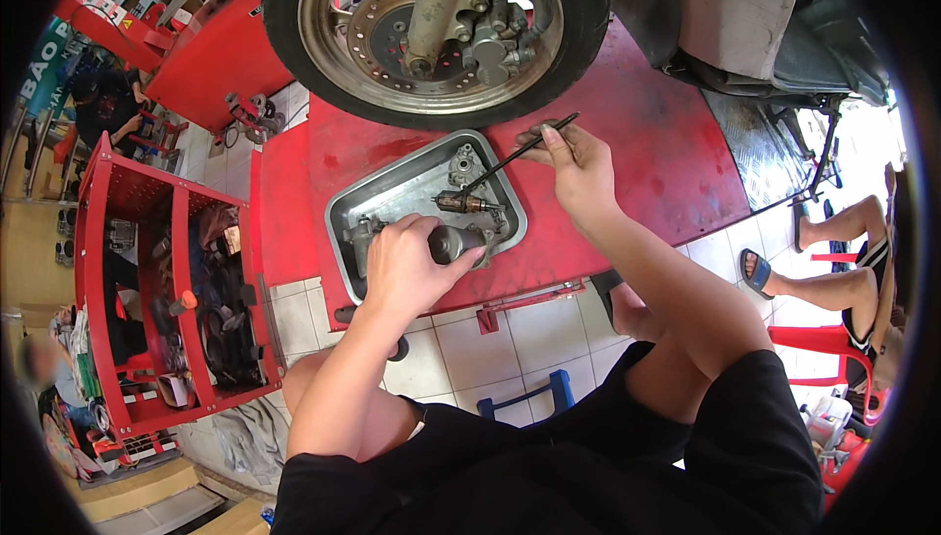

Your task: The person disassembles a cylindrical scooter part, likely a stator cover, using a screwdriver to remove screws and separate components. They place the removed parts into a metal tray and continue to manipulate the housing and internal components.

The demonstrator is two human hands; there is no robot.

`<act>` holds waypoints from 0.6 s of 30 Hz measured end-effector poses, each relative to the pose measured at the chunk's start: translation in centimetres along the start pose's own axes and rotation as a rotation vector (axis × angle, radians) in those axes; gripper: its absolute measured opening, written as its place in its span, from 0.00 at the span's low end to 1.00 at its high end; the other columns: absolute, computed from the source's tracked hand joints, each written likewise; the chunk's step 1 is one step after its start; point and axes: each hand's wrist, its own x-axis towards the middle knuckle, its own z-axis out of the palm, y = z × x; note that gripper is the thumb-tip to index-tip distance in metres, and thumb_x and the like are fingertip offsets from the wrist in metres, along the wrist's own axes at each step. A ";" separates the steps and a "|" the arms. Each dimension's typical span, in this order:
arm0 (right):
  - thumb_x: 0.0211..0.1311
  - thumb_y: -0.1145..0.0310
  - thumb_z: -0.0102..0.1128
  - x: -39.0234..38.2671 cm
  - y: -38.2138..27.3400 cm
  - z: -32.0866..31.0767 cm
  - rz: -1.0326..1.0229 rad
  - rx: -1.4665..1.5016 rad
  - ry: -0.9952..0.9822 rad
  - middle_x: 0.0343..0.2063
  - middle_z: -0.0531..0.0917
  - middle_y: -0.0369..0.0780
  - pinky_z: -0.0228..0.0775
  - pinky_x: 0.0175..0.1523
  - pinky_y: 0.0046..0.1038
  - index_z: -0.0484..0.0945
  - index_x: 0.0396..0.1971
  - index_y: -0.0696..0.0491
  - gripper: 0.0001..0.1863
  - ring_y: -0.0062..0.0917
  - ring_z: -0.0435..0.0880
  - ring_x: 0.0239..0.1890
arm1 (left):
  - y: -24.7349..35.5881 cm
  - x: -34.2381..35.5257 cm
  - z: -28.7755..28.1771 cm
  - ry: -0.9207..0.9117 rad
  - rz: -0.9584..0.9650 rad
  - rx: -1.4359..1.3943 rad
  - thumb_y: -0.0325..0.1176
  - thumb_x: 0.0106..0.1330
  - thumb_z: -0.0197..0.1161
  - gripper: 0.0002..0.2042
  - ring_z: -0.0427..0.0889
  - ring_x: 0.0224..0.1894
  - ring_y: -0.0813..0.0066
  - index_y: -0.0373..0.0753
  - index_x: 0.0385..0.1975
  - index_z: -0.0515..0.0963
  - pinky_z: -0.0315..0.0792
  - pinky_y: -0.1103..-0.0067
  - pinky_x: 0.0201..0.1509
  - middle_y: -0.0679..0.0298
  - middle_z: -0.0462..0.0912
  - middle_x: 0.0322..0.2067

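One dark rod [504,164] between right fingers [560,147], grey cylinder [457,242] against left fingers [422,226]

- Left forearm [345,378] reaches forward, slanting slightly rightward from a short black sleeve [328,481].
- Left hand [404,266] is back-up, fingers curved downward, left thumb [463,262] spread toward the right in a clasp.
- Right forearm [667,266] slants forward and leftward.
- Right hand [578,174] sits farther forward, right thumb [556,145] and fingers [532,153] pinched together.
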 end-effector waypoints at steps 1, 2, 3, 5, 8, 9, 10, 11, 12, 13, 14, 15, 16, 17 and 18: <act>0.74 0.71 0.46 0.1 0.1 0.0 -0.006 0.023 0.019 0.37 0.85 0.47 0.78 0.48 0.25 0.75 0.41 0.68 0.13 0.31 0.88 0.41 | -0.1 0.1 -0.2 0.000 -0.008 0.006 0.44 0.44 0.79 0.23 0.84 0.27 0.57 0.28 0.29 0.83 0.78 0.70 0.34 0.53 0.84 0.25; 0.74 0.71 0.46 0.0 -0.2 0.0 0.014 0.016 -0.006 0.37 0.85 0.47 0.78 0.49 0.25 0.75 0.41 0.68 0.13 0.31 0.88 0.41 | -0.2 0.1 -0.1 0.007 -0.012 0.010 0.44 0.44 0.79 0.23 0.84 0.27 0.57 0.28 0.29 0.83 0.78 0.70 0.34 0.53 0.84 0.25; 0.74 0.71 0.46 -0.1 -0.4 0.0 0.036 0.008 -0.030 0.37 0.85 0.47 0.78 0.49 0.25 0.75 0.41 0.68 0.13 0.31 0.88 0.41 | -0.3 0.2 -0.2 0.013 -0.017 0.014 0.45 0.44 0.79 0.23 0.84 0.27 0.57 0.28 0.29 0.83 0.78 0.70 0.34 0.53 0.84 0.25; 0.74 0.71 0.46 -0.1 -0.9 -0.1 0.068 -0.005 -0.064 0.37 0.85 0.47 0.78 0.50 0.26 0.75 0.41 0.68 0.13 0.32 0.88 0.42 | -0.4 0.2 -0.1 0.012 -0.024 0.009 0.45 0.44 0.79 0.23 0.84 0.27 0.57 0.28 0.29 0.83 0.78 0.70 0.34 0.53 0.84 0.26; 0.75 0.72 0.46 0.1 -1.1 -0.2 0.068 -0.014 -0.071 0.38 0.85 0.48 0.77 0.52 0.27 0.74 0.43 0.69 0.13 0.32 0.87 0.43 | -0.1 0.0 0.0 -0.002 -0.016 -0.002 0.45 0.45 0.78 0.23 0.84 0.28 0.57 0.29 0.29 0.83 0.78 0.70 0.35 0.53 0.83 0.26; 0.75 0.71 0.46 0.1 -1.0 -0.2 0.047 -0.009 -0.059 0.39 0.84 0.49 0.77 0.54 0.28 0.73 0.43 0.69 0.13 0.33 0.86 0.44 | -0.1 0.0 0.1 -0.009 -0.014 -0.009 0.45 0.44 0.78 0.23 0.84 0.27 0.57 0.29 0.29 0.83 0.78 0.70 0.35 0.53 0.83 0.25; 0.75 0.71 0.45 0.1 -0.9 -0.3 0.025 -0.004 -0.046 0.40 0.84 0.50 0.76 0.56 0.29 0.73 0.43 0.69 0.13 0.33 0.86 0.44 | -0.1 -0.1 0.2 -0.016 -0.011 -0.017 0.45 0.44 0.78 0.23 0.84 0.27 0.57 0.29 0.29 0.83 0.78 0.70 0.35 0.53 0.83 0.25; 0.75 0.71 0.46 0.1 -0.9 -0.3 0.017 0.005 -0.041 0.40 0.84 0.50 0.76 0.56 0.29 0.73 0.43 0.69 0.13 0.33 0.86 0.44 | -0.2 -0.2 0.1 -0.021 -0.007 -0.021 0.45 0.44 0.78 0.23 0.83 0.27 0.57 0.29 0.29 0.83 0.78 0.70 0.35 0.53 0.83 0.25; 0.75 0.71 0.46 0.2 -0.9 -0.3 0.009 0.015 -0.035 0.40 0.84 0.50 0.76 0.56 0.29 0.72 0.43 0.69 0.13 0.33 0.86 0.44 | -0.3 -0.2 0.1 -0.024 -0.004 -0.005 0.46 0.45 0.78 0.23 0.84 0.27 0.57 0.29 0.30 0.83 0.78 0.69 0.35 0.54 0.83 0.26; 0.75 0.71 0.46 0.2 -0.9 -0.3 0.001 0.024 -0.030 0.40 0.84 0.50 0.76 0.56 0.29 0.72 0.43 0.69 0.13 0.33 0.86 0.44 | -0.4 -0.2 0.0 -0.027 0.000 0.011 0.47 0.45 0.77 0.24 0.84 0.27 0.58 0.30 0.31 0.83 0.78 0.69 0.35 0.55 0.83 0.27; 0.75 0.71 0.46 0.2 -0.8 -0.2 -0.006 0.036 -0.017 0.40 0.84 0.50 0.76 0.56 0.29 0.73 0.43 0.69 0.13 0.33 0.86 0.45 | -0.5 -0.1 0.0 -0.033 0.004 0.025 0.48 0.46 0.76 0.24 0.84 0.27 0.58 0.30 0.32 0.83 0.79 0.68 0.35 0.56 0.83 0.27; 0.74 0.71 0.46 0.1 -0.7 0.0 -0.012 0.047 -0.005 0.40 0.84 0.50 0.76 0.56 0.29 0.73 0.43 0.69 0.13 0.33 0.86 0.45 | -0.5 -0.1 -0.1 -0.034 -0.005 0.028 0.48 0.46 0.76 0.24 0.84 0.27 0.58 0.30 0.32 0.83 0.79 0.68 0.35 0.56 0.83 0.27; 0.74 0.71 0.47 0.2 -0.6 0.0 -0.019 0.059 0.008 0.41 0.84 0.50 0.75 0.56 0.29 0.73 0.43 0.68 0.13 0.33 0.86 0.45 | -0.4 0.1 -0.2 -0.036 -0.013 0.031 0.48 0.46 0.76 0.24 0.84 0.27 0.58 0.30 0.32 0.83 0.79 0.68 0.34 0.56 0.83 0.28; 0.74 0.71 0.46 0.1 -0.7 -0.1 0.018 0.014 -0.022 0.40 0.84 0.49 0.76 0.55 0.27 0.73 0.42 0.68 0.13 0.32 0.86 0.45 | -0.5 0.0 -0.2 -0.042 -0.027 0.033 0.48 0.46 0.76 0.24 0.84 0.27 0.57 0.30 0.32 0.83 0.79 0.68 0.34 0.56 0.83 0.28; 0.75 0.72 0.46 0.0 -1.0 -0.2 0.054 -0.031 -0.052 0.39 0.85 0.48 0.76 0.53 0.26 0.74 0.42 0.68 0.13 0.32 0.87 0.44 | -0.5 -0.1 -0.2 -0.034 -0.023 0.027 0.47 0.46 0.76 0.24 0.84 0.27 0.57 0.30 0.32 0.83 0.79 0.68 0.34 0.56 0.83 0.28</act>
